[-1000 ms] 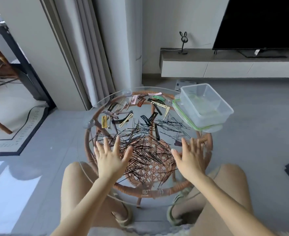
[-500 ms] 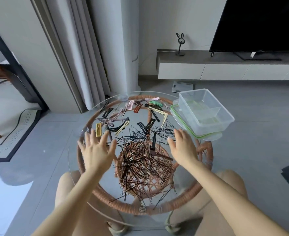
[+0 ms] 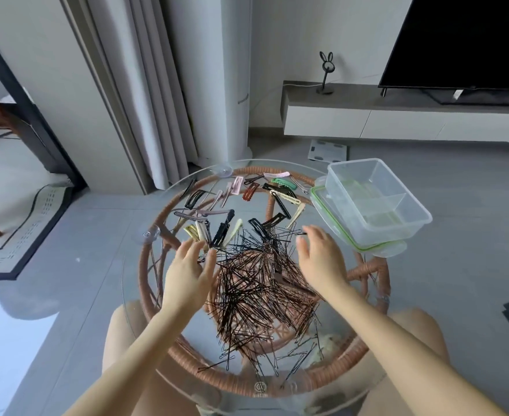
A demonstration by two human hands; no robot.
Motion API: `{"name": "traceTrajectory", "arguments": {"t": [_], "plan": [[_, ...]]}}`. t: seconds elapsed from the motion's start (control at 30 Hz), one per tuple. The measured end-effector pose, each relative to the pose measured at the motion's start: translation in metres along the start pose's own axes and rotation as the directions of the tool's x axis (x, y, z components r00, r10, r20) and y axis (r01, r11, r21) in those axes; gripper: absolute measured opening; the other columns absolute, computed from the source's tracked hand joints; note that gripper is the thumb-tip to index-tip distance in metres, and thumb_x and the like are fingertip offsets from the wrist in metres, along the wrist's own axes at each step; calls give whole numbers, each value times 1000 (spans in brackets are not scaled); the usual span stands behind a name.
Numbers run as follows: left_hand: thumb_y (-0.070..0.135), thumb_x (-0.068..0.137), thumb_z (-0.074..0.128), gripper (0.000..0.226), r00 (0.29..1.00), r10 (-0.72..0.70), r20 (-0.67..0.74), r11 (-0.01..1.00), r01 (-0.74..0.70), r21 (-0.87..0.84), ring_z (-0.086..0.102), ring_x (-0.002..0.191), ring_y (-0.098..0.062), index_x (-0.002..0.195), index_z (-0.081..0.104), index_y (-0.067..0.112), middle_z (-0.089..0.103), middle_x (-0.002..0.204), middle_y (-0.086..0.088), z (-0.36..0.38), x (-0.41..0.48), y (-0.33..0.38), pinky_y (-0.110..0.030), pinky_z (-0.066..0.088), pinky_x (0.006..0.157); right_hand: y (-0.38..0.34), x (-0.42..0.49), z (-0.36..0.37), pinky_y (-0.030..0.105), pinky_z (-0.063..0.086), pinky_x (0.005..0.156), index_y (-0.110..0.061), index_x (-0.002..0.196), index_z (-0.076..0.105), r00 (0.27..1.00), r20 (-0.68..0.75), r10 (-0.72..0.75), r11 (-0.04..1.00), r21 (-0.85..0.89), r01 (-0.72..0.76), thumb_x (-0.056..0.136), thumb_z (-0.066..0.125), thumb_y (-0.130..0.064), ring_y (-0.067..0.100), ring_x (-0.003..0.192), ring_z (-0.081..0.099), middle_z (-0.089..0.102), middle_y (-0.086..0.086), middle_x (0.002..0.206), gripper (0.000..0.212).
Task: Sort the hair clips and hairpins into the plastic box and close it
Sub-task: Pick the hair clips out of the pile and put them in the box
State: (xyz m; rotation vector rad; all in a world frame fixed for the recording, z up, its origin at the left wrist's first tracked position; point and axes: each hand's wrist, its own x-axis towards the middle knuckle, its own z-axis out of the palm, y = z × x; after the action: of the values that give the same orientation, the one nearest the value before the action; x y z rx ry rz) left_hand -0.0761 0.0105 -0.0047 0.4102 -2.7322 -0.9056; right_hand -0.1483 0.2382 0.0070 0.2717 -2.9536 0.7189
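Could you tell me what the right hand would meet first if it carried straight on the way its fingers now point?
Probably the cream hair clip. The right hand points up and slightly left across the glass table, over the far edge of the hairpin pile. Its height above the glass is unclear, so it might pass over.

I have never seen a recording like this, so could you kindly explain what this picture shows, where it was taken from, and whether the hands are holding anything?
There is no machine here: a person works with two bare hands. The one picture comes from a wide-angle camera worn on the head, looking forward and down, so you see the arms and knees from above. The left hand and right hand are open, flanking a heap of thin dark hairpins on a round glass table with a wicker frame. Neither hand holds anything. Beyond the heap lie coloured hair clips. At the far right edge stands a clear, empty plastic box, resting on its green-rimmed lid.
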Motion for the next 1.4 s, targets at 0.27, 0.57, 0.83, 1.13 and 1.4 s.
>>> {"name": "traceTrajectory", "arguments": {"t": [0.27,0.57,0.83,1.13,1.4], "plan": [[47,93,38,49,997,-72,-36,986,76,151,16,143,-34,135,46,24,25,153,-16,-7,63,-19,-48,14,118,-19,-22,8,31,47,88,-7,128,47,983,89,-163,983,-73,169,97,34,-28,27,108,60,62,13,122,40],[55,92,32,58,996,-83,34,977,75,199,8,145,-33,144,30,30,15,156,-16,-4,147,-41,-48,8,118,-28,119,-7,38,43,93,-5,124,51,992,-90,-89,996,4,90,95,40,-25,31,112,54,59,16,124,37],[63,90,18,65,978,4,210,941,-74,330,-2,147,-23,147,12,34,9,158,0,17,207,-46,-42,-7,118,-3,216,40,52,10,116,-26,144,21,972,183,144,974,-201,-107,90,22,-60,37,141,12,18,15,154,64],[56,90,31,55,884,285,371,952,-308,2,3,146,-13,139,38,32,21,154,14,17,171,-19,-36,0,120,-25,156,68,52,-4,112,-42,140,24,950,288,-118,961,-209,182,90,26,-59,40,142,-1,10,3,157,53],[37,94,46,38,829,380,412,907,-245,-344,23,138,4,129,54,24,40,145,13,4,113,3,-23,15,116,-49,69,19,37,36,106,-30,135,39,882,364,-299,951,38,306,95,34,-43,14,127,46,36,0,148,43]]}}
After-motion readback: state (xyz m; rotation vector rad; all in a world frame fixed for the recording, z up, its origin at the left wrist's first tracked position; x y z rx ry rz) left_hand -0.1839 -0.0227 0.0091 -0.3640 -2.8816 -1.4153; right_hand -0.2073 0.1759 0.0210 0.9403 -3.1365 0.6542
